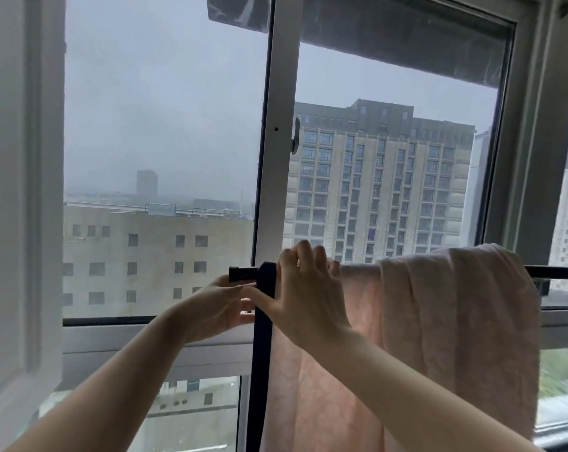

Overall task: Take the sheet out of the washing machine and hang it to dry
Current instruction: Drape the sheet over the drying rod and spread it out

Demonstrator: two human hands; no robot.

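Over rail (pixel 554 272), sheet (pixel 439 321) edge under right hand (pixel 305 288) grip.

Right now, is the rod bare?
No, the pink sheet hangs draped over the rod.

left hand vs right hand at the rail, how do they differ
The right hand sits higher, fingers curled over the rail and pink sheet; the left hand is lower, beneath the rail's end. The right hand's knuckles show; the left hand's fingertips hide behind the black post. Both meet at that post.
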